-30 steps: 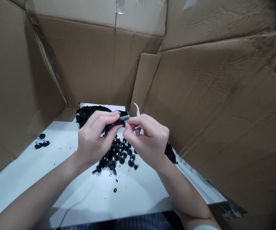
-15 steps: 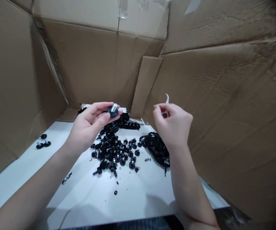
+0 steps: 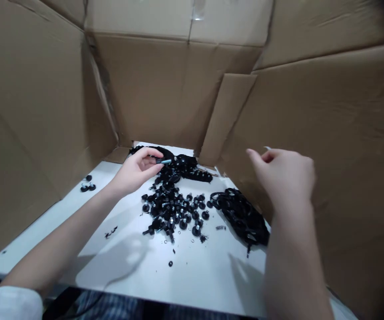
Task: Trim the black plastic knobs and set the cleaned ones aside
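My left hand [image 3: 140, 171] pinches a levelling foot, a black disc with a shiny metal stud [image 3: 165, 162], between thumb and fingertips above the table. The stud points to the right, and the fingers partly hide the disc. To the right, my right hand [image 3: 283, 175] is raised and closed, its back towards me. The tip of a thin white curved tool [image 3: 267, 148] pokes out above its fingers; the rest is hidden in the grip. Below and between the hands lies a heap of similar black feet [image 3: 175, 206] with metal studs.
A tangle of black rubbery trimmings [image 3: 241, 215] lies on the right. Several black parts [image 3: 201, 176] lie further back. A few feet [image 3: 88, 186] sit apart at left. Small black scraps [image 3: 111, 232] and rings dot the white table [image 3: 138, 275]. Cardboard walls [image 3: 152, 89] enclose the back and sides.
The levelling foot has turned from facing me to edge-on, stud to the right. My right hand has moved right, away from the left, and its white tool is now mostly hidden. The camera view has shifted.
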`<state>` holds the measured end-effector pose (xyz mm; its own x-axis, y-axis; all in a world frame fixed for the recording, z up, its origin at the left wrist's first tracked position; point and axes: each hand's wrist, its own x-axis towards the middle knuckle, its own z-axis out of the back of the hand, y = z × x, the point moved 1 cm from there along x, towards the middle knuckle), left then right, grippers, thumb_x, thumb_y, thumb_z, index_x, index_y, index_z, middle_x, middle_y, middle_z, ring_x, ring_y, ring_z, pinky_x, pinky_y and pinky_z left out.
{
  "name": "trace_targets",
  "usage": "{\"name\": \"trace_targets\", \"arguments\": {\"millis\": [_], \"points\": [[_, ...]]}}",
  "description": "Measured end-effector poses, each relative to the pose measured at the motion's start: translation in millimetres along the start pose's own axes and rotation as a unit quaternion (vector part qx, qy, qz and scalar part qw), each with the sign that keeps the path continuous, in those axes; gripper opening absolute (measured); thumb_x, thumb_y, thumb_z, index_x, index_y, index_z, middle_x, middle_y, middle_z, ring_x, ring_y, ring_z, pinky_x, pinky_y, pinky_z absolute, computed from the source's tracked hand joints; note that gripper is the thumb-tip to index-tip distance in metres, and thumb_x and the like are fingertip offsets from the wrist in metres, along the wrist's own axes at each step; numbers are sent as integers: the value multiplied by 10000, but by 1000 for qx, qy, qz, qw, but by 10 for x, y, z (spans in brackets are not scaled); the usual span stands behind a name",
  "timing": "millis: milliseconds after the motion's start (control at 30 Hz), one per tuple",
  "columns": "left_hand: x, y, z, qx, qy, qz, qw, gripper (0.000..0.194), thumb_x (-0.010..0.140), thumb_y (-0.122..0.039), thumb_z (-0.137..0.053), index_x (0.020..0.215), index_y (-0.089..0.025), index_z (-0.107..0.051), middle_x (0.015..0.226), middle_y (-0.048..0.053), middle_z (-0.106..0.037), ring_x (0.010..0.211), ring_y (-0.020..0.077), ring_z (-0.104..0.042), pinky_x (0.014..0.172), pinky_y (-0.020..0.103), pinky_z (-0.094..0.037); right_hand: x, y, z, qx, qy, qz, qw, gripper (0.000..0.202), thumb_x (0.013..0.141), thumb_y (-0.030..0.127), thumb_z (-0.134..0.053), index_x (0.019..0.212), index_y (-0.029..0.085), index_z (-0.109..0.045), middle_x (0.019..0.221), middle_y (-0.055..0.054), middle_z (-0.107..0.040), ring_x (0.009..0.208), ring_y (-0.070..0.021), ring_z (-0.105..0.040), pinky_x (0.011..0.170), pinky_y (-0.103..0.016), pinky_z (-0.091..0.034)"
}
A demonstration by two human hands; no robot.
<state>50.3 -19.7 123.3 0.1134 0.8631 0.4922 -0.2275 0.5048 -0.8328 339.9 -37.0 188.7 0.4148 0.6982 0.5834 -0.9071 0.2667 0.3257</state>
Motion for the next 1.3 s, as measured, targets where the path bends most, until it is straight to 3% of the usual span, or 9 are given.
{"name": "trace_targets", "arguments": {"millis": [133,233,367,500,700,833,967,1200,1300], "points": [[-73,725,566,222,-48,144,963,302,753,-360,-591,981,-163,-562,785,26,-631,676,139,-587,619,260,-475,39,-116,9,65,-41,71,994,333,775,440,-581,517,239,-524,451,-20,-427,456,-141,-289,552,-359,-263],[-197,1163,1032,302,-89,176,933,378,711,-318,-575,1040,-131,-564,954,81,-616,816,185,-604,736,302,-487,40,-140,-15,114,-73,116,984,357,775,414,-593,473,255,-487,409,-3,-382,440,-139,-265,559,-362,-253],[-218,1459,1436,402,-100,185,891,394,695,-271,-516,1052,-119,-586,1118,135,-569,1003,258,-573,919,363,-428,-7,-59,8,122,-27,92,988,336,769,396,-613,490,247,-498,435,-9,-411,475,-153,-341,576,-360,-266],[-138,1580,1529,462,-52,206,861,321,629,-218,-545,936,-135,-597,1030,154,-624,1041,346,-569,951,463,-388,-64,30,40,119,24,82,989,304,770,412,-611,531,235,-550,475,-15,-467,521,-162,-395,588,-350,-293],[-129,1444,1139,492,-13,188,850,469,715,-254,-494,1135,-43,-507,1191,288,-524,1180,449,-448,957,586,-309,-114,80,-14,134,9,117,984,338,792,390,-573,509,207,-582,443,-13,-491,497,-158,-422,572,-327,-307],[-226,1180,588,404,184,111,889,363,800,-378,-482,1081,-182,-601,1004,89,-645,917,233,-604,843,323,-451,-141,111,-56,144,-11,145,979,309,797,387,-558,560,202,-627,439,-14,-508,489,-159,-445,559,-323,-310],[-382,990,193,334,302,56,891,320,700,-455,-622,907,-217,-675,845,36,-633,752,190,-589,688,267,-459,-182,137,-61,155,-7,156,975,302,801,392,-563,575,205,-636,465,-16,-539,486,-155,-457,563,-323,-325],[-329,929,-16,312,227,23,922,384,830,-421,-481,1095,-186,-628,992,89,-578,855,213,-573,799,340,-464,-249,183,-28,182,-7,174,968,326,822,395,-550,579,197,-638,506,-25,-579,504,-155,-496,573,-316,-336],[-278,996,-172,304,174,24,936,356,829,-427,-502,991,-161,-674,962,114,-586,977,273,-541,912,426,-424,-275,211,-18,188,-5,184,965,329,833,372,-537,572,192,-628,557,-28,-606,537,-156,-522,577,-306,-340]]}}
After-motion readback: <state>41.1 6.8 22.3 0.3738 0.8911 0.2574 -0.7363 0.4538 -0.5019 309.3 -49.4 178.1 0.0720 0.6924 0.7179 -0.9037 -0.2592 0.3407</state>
